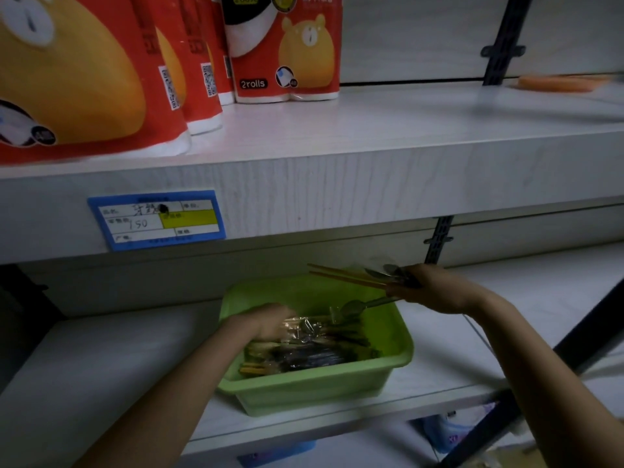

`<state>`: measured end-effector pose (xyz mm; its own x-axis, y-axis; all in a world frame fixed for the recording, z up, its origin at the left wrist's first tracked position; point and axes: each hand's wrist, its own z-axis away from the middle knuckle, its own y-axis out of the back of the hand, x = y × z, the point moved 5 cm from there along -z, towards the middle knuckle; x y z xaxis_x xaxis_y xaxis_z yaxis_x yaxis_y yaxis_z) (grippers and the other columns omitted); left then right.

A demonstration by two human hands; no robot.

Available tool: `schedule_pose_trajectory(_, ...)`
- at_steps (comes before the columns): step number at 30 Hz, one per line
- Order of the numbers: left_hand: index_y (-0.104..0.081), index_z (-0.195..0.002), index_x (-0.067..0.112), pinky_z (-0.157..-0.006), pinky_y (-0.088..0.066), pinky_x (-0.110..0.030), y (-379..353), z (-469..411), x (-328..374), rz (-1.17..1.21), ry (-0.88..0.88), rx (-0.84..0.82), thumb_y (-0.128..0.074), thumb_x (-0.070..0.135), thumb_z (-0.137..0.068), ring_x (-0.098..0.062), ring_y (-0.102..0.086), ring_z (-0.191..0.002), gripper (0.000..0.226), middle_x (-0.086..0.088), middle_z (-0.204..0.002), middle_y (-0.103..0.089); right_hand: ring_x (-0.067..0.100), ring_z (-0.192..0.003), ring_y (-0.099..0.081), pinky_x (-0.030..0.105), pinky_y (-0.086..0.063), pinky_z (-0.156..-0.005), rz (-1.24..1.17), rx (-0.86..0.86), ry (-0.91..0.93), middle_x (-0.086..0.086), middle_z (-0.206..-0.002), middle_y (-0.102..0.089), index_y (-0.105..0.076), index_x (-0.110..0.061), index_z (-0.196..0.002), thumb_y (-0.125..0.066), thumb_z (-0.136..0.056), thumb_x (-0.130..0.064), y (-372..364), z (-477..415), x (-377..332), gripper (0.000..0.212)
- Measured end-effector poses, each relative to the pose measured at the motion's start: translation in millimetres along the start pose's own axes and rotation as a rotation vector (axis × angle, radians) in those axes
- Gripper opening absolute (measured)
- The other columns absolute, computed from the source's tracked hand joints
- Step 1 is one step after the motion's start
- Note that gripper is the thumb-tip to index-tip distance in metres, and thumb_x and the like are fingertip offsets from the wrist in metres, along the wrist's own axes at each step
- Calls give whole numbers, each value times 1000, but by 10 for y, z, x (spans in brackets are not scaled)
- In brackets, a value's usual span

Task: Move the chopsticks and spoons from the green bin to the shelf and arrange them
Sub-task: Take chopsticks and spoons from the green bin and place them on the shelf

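The green bin [304,391] sits on the lower shelf [101,366], near its front edge, and both bare arms reach in toward it. The left hand [270,320] is down inside the bin, on top of a heap of clear-wrapped packets [310,346] that fills the bottom. It is blurred, so I cannot tell whether its fingers have closed on anything. The right hand [425,288] is raised over the bin's far right corner and is clenched around a bundle. A pair of wooden chopsticks [344,275] sticks out of it to the left, above the back rim. The shiny ends of some spoons [388,271] show just above the knuckles. One more spoon [354,307] points out from under the hand, its bowl hanging over the packets. Overhead, the upper shelf [371,136] carries red packs of paper rolls [287,45] along its left half. A blue price tag [157,219] is stuck to its front edge, and something orange [557,83], too blurred to make out, lies far off to the right.
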<state>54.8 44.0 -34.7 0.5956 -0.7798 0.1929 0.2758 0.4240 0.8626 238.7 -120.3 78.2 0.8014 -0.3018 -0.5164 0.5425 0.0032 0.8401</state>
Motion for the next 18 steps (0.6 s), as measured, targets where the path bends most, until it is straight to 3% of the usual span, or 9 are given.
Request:
schedule_pose_trajectory(3, -36, -140, 12, -105, -38, -33, 123, 76, -47, 21, 3, 42, -56, 31, -90, -26, -44, -128, 56, -10, -143, -42, 28, -84, -62, 42, -50, -78, -42, 25, -30, 11, -91, -66, -61, -6, -102, -55, -90, -32, -25, 17, 77, 29)
schedule_pose_trajectory(8, -44, -132, 12, -92, -41, -31, 340, 216, -80, -26, 0, 155, -53, 39, -91, -24, -51, -116, 50, -9, -133, -50, 14, -67, -49, 31, -41, -65, -104, 78, -24, 0, -73, -55, -60, -6, -98, -53, -91, -26, -26, 73, 122, 23)
schedule_pose_trajectory(15, -53, -119, 13, -76, -37, -27, 486, 378, 5, -29, -69, 233, -47, 43, -93, -24, -55, -103, 40, -11, -119, -58, 13, -59, -39, 29, -34, -58, -255, 154, 0, 1, -64, -44, -60, -4, -93, -53, -92, -24, -21, 205, 162, 21)
schedule_pose_trajectory(18, -53, -116, 11, -72, -36, -26, 540, 420, 102, -29, -105, 238, -45, 44, -93, -20, -54, -93, 41, -11, -115, -59, 13, -63, -43, 24, -37, -58, -346, 208, -12, 12, -73, -54, -61, -10, -93, -53, -91, -21, -16, 377, 186, 14)
